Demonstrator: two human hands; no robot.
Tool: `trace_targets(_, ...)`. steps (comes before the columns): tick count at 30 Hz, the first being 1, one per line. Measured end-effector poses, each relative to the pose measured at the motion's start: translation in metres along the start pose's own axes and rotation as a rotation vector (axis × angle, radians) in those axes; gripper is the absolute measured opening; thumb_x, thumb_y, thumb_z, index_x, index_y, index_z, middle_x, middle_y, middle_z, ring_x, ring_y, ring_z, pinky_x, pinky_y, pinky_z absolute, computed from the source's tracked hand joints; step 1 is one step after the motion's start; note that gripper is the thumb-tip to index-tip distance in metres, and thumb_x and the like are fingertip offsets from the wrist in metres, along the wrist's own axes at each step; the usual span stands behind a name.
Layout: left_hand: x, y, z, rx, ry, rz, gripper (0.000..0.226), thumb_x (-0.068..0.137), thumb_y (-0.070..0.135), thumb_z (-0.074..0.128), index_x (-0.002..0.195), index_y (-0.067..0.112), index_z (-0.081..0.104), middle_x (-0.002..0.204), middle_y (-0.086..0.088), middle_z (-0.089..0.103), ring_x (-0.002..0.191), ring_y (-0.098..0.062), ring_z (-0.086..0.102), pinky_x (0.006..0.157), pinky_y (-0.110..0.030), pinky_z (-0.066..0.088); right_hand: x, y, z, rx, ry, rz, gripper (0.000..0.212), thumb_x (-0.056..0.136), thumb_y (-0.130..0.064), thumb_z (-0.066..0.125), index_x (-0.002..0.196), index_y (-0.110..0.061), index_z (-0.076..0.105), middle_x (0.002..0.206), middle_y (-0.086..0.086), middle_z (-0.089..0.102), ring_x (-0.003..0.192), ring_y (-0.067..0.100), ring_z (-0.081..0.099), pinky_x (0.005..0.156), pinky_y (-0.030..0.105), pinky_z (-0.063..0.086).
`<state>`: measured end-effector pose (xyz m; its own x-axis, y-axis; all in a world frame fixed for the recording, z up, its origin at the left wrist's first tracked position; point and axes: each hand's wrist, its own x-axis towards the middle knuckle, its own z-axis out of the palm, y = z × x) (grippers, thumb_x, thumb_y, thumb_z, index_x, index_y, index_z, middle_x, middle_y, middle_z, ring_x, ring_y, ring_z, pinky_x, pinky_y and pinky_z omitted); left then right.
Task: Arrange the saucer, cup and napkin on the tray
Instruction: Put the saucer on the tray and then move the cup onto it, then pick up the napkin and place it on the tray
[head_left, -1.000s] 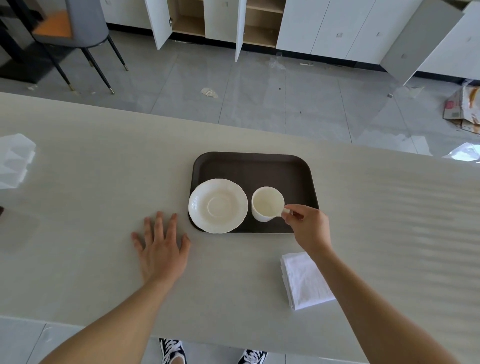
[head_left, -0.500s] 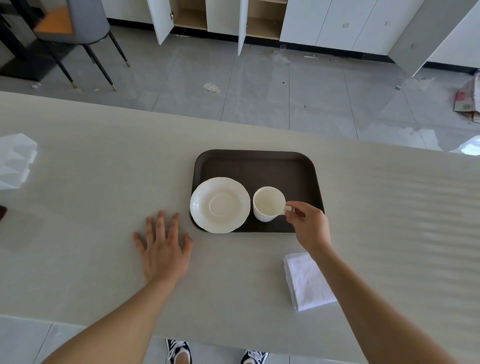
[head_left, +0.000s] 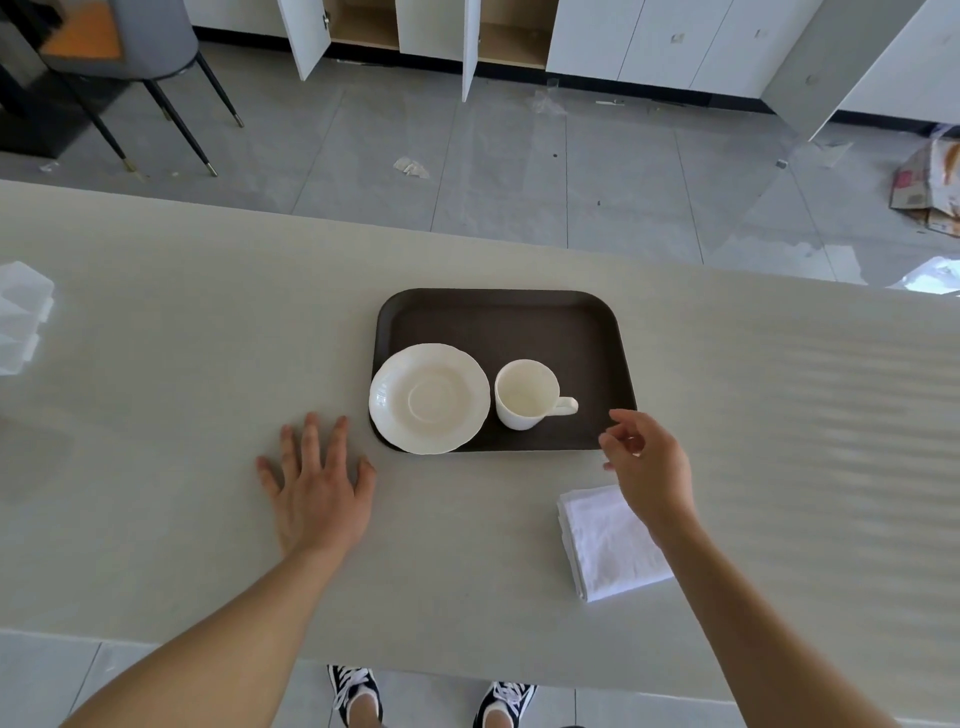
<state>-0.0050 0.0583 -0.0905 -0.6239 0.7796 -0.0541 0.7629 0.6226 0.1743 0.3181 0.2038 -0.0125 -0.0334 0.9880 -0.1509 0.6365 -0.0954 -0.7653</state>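
A dark brown tray (head_left: 519, 317) lies on the pale counter. On its near left part rests a white saucer (head_left: 429, 398), slightly overhanging the tray's rim. A white cup (head_left: 525, 394) stands upright beside the saucer, handle pointing right. My right hand (head_left: 649, 467) hovers just right of the cup's handle at the tray's near right corner, fingers loosely apart, holding nothing. A folded white napkin (head_left: 608, 540) lies on the counter below that hand, partly covered by my wrist. My left hand (head_left: 317, 483) is pressed flat on the counter, left of the saucer.
A translucent white object (head_left: 21, 317) sits at the counter's far left edge. Beyond the counter is a tiled floor with a chair (head_left: 145, 57), open white cabinets (head_left: 467, 31) and cardboard (head_left: 924, 182). The counter's near edge runs above my shoes.
My right hand has let go of the cup's handle and drawn back to the right and toward me. The cup stays on the tray. My left hand has not moved.
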Motion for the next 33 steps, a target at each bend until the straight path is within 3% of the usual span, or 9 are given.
trace_targets(5, 0.001, -0.002, 0.002, 0.01, 0.004, 0.002, 0.061, 0.093, 0.046, 0.038, 0.151, 0.029, 0.031, 0.163, -0.006, 0.022, 0.152, -0.031, 0.009, 0.119, -0.06, 0.006, -0.018, 0.02, -0.012, -0.216, 0.002, -0.02, 0.025, 0.094, -0.021, 0.062, 0.119, -0.02, 0.066, 0.092, -0.005, 0.067, 0.075, 0.011, 0.063, 0.066, 0.025, 0.05)
trace_targets(14, 0.001, -0.002, 0.001, -0.001, 0.007, 0.005, 0.062, 0.092, 0.049, 0.03, 0.15, 0.028, 0.033, 0.163, -0.007, 0.022, 0.151, -0.032, 0.01, 0.119, -0.06, 0.006, -0.042, 0.039, -0.037, -0.63, -0.097, 0.147, 0.069, 0.084, -0.063, 0.058, 0.139, -0.023, 0.047, 0.128, -0.002, 0.058, 0.116, 0.022, 0.058, 0.089, 0.04, 0.053)
trace_targets(23, 0.001, -0.002, 0.003, -0.002, -0.001, 0.002, 0.066, 0.09, 0.052, 0.023, 0.15, 0.029, 0.033, 0.163, -0.006, 0.022, 0.152, -0.031, 0.008, 0.119, -0.059, 0.004, -0.056, 0.043, -0.025, -0.596, -0.175, 0.202, 0.056, 0.079, -0.056, 0.067, 0.122, -0.021, 0.057, 0.105, -0.001, 0.064, 0.093, 0.022, 0.063, 0.078, 0.037, 0.054)
trace_targets(28, 0.002, -0.003, 0.003, -0.007, 0.003, 0.004, 0.065, 0.09, 0.052, 0.025, 0.149, 0.028, 0.034, 0.162, -0.006, 0.023, 0.151, -0.032, 0.01, 0.119, -0.06, 0.004, -0.053, 0.042, -0.02, -0.581, -0.158, 0.245, 0.042, 0.074, -0.052, 0.072, 0.102, -0.023, 0.06, 0.088, -0.006, 0.064, 0.077, 0.02, 0.06, 0.06, 0.03, 0.042)
trace_targets(33, 0.002, -0.002, 0.002, -0.009, 0.0, 0.005, 0.065, 0.09, 0.051, 0.025, 0.15, 0.028, 0.034, 0.163, -0.006, 0.022, 0.151, -0.032, 0.01, 0.119, -0.06, 0.004, -0.05, 0.04, -0.018, -0.572, -0.143, 0.232, 0.033, 0.073, -0.047, 0.074, 0.084, -0.024, 0.053, 0.08, -0.007, 0.058, 0.07, 0.019, 0.057, 0.055, 0.03, 0.038)
